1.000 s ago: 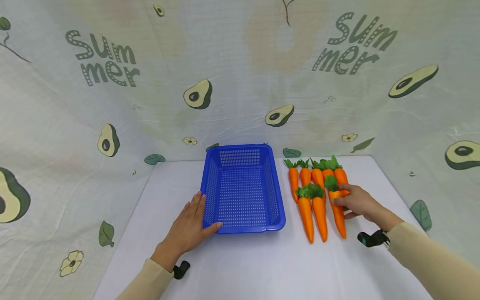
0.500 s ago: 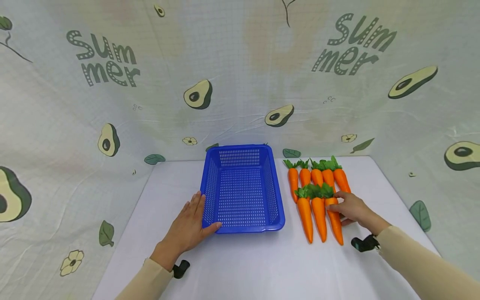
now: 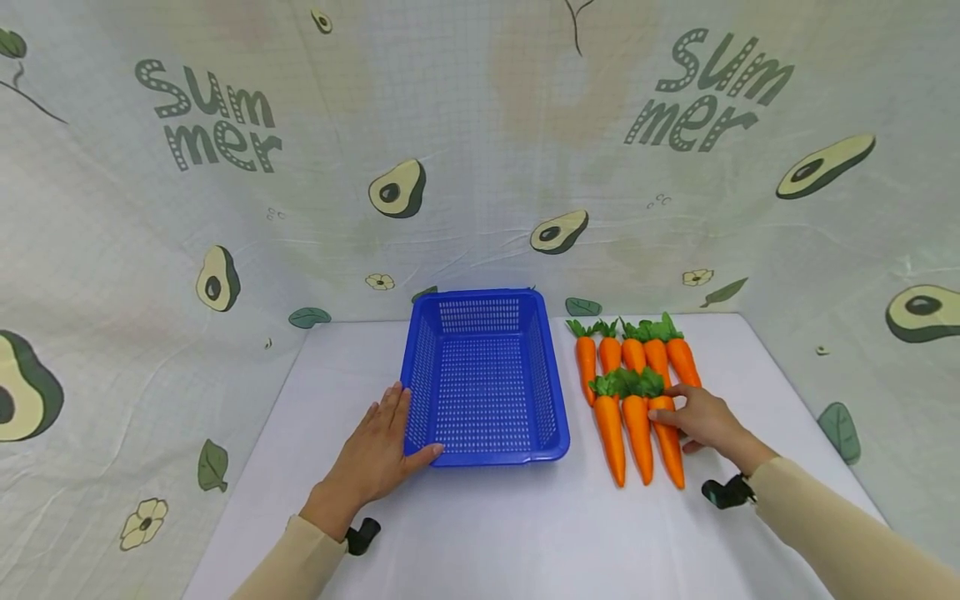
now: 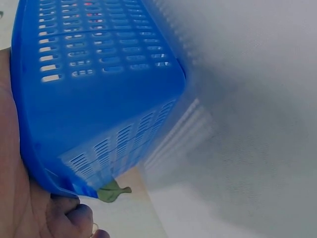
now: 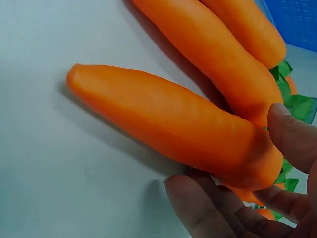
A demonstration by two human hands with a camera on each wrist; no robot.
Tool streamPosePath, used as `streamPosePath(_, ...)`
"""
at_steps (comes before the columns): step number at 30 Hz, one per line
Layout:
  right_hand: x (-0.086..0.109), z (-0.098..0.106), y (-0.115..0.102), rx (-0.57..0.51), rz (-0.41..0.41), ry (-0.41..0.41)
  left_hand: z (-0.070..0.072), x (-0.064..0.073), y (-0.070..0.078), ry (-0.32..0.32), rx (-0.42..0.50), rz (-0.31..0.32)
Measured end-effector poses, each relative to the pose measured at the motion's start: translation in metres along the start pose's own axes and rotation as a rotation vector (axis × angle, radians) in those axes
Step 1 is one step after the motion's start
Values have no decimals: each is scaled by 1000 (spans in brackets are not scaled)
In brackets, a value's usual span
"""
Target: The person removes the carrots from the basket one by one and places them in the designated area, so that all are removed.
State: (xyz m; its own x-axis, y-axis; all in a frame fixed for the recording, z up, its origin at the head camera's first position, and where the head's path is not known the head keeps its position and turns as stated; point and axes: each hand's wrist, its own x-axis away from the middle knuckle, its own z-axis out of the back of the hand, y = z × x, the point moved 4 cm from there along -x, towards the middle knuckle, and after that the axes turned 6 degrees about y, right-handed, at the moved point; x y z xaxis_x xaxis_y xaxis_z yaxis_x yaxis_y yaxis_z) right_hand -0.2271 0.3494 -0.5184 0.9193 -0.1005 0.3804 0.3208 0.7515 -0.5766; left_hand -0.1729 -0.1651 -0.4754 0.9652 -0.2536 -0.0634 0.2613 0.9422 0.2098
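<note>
My left hand (image 3: 377,454) rests against the left side and near corner of a blue plastic basket (image 3: 551,392), fingers straight along the rim; in the left wrist view the basket's slotted wall (image 4: 94,109) fills the upper left. My right hand (image 3: 703,421) is round the leafy end of an orange carrot (image 3: 667,450), thumb on one side and fingers on the other. This carrot (image 5: 168,119) lies flat on the table in the right wrist view. Just left of it are two more carrots, a middle one (image 3: 638,437) and a left one (image 3: 611,437), side by side.
Behind the front row lies a back row of several carrots, such as the leftmost one (image 3: 586,362), tops pointing away. The white table (image 3: 517,533) ends at a printed cloth backdrop (image 3: 465,233), which also hangs at both sides.
My right hand has brought its carrot left and nearer, from beside the back row into line with the front row; in the last half second it shifted only slightly. My left hand stayed put.
</note>
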Motion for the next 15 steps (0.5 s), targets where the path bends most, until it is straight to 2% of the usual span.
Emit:
streamPosePath(6,2,1,-1,46,22,13,0,1,-1,-2,12,15)
streamPosePath(9,6,4,0,89,58,45,-1,1,-1,-2,17,12)
streamPosePath(12,13,7,3,144,111,144,-1,-2,-1,9,9,-3)
streamPosePath(15,22,8,9,177,173,283,0,-2,-4,31,1,-9)
